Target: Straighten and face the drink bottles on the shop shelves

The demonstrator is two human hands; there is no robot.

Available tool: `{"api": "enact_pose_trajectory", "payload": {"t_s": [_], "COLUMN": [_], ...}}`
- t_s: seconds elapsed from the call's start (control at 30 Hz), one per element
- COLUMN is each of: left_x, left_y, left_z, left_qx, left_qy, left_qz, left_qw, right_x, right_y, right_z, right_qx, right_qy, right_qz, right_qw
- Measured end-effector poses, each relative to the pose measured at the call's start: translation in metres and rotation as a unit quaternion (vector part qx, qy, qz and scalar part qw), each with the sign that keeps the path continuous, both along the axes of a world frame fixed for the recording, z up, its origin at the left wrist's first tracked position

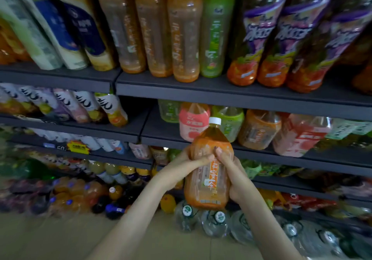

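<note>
Gripping an orange drink bottle (207,187) from both sides, the left hand (188,162) wraps its fingers round the bottle's left shoulder with the thumb laid across the front. The right hand (231,176) curls round the right side, its thumb pressed on the label close to the left thumb. The bottle is held nearly upright in the air, on the near side of the dark shelves (221,93) and resting on no shelf board. Its white cap (215,120) points up, amber liquid shows below the neck, and a vertical strip of writing on its label faces the camera. Behind it on the middle shelf stand a pink bottle (192,125) and a green bottle (231,123). Three similar orange bottles (154,32) stand on the top shelf.
</note>
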State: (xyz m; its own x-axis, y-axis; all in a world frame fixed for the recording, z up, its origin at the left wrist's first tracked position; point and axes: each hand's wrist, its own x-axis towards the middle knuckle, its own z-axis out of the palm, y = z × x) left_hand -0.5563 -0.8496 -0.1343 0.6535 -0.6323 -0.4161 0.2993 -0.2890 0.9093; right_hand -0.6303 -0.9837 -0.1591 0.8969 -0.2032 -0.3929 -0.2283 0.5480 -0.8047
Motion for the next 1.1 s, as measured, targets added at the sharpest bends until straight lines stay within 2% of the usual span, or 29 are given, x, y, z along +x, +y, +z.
{"api": "enact_pose_trajectory", "payload": {"t_s": [0.13, 0.3, 0.37, 0.43, 0.47, 0.53, 0.63, 0.7, 0.8, 1.0, 1.1], "left_x": [0.018, 0.026, 0.028, 0.027, 0.027, 0.024, 0.020, 0.021, 0.036, 0.078, 0.082], "left_y": [0.035, 0.054, 0.050, 0.037, 0.027, 0.004, -0.043, -0.072, -0.102, -0.131, -0.139], "left_z": [-0.008, -0.017, -0.018, -0.020, -0.021, -0.025, -0.033, -0.038, -0.059, -0.090, -0.093], "left_qx": [-0.020, 0.000, 0.022, 0.031, 0.042, 0.067, 0.136, 0.194, 0.228, 0.243, 0.227], "left_qy": [0.002, -0.007, -0.033, -0.116, -0.200, -0.391, -0.555, -0.597, -0.628, -0.703, -0.722], "left_qz": [0.013, 0.012, 0.014, 0.041, 0.068, 0.118, 0.125, 0.133, 0.159, 0.210, 0.247], "left_qw": [1.000, 1.000, 0.999, 0.992, 0.977, 0.910, 0.811, 0.767, 0.727, 0.635, 0.606], "right_x": [0.024, 0.028, 0.022, 0.012, 0.006, -0.005, -0.019, -0.026, -0.032, -0.035, -0.028], "right_y": [0.039, 0.062, 0.062, 0.056, 0.051, 0.039, 0.014, -0.004, -0.031, -0.070, -0.080], "right_z": [-0.005, -0.015, -0.016, -0.019, -0.019, -0.021, -0.026, -0.032, -0.049, -0.094, -0.113], "right_qx": [-0.032, -0.012, -0.008, -0.022, -0.032, -0.058, -0.085, -0.120, -0.170, -0.209, -0.217], "right_qy": [0.010, 0.020, 0.019, 0.035, 0.045, 0.065, 0.082, 0.083, 0.065, -0.042, -0.091], "right_qz": [0.013, -0.012, -0.043, -0.081, -0.103, -0.151, -0.209, -0.236, -0.266, -0.282, -0.284], "right_qw": [0.999, 1.000, 0.999, 0.996, 0.993, 0.985, 0.971, 0.961, 0.947, 0.935, 0.929]}}
